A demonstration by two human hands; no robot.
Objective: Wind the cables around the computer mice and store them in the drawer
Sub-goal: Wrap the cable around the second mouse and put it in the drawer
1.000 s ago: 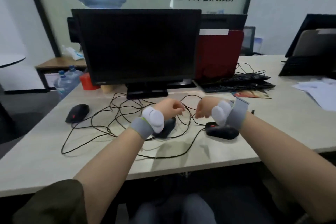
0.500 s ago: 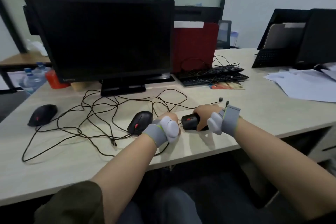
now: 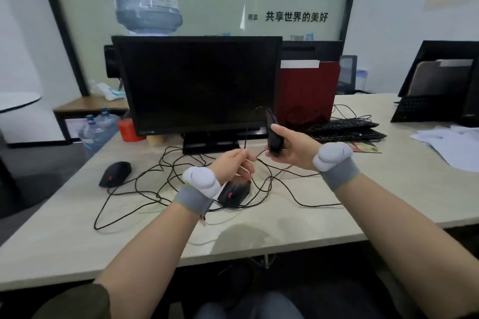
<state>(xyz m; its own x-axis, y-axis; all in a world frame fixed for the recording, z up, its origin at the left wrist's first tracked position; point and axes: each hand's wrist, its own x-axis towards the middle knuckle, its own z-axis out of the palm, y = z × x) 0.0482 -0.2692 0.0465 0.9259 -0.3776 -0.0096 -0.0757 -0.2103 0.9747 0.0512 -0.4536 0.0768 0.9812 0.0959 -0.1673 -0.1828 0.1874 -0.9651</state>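
My right hand [image 3: 291, 149] holds a black mouse [image 3: 273, 134] on end, lifted above the desk in front of the monitor. My left hand [image 3: 233, 164] pinches that mouse's thin black cable [image 3: 245, 134], which rises from my fingers toward the top of the mouse. A second black mouse [image 3: 234, 193] with a red wheel lies on the desk just under my left wrist. A third black mouse [image 3: 115, 173] rests at the left. Their cables [image 3: 155, 184] sprawl in a tangle across the desk. No drawer is in view.
A black monitor [image 3: 199, 85] stands behind the tangle on the pale desk [image 3: 298, 225]. Two keyboards [image 3: 344, 129] and a red folder [image 3: 308, 90] sit to the right, papers [image 3: 453, 145] farther right. A red cup [image 3: 128, 129] stands left of the monitor.
My right hand has lifted the mouse off the desk and turned it on end. My left hand has taken hold of its cable. The camera has tilted upward.
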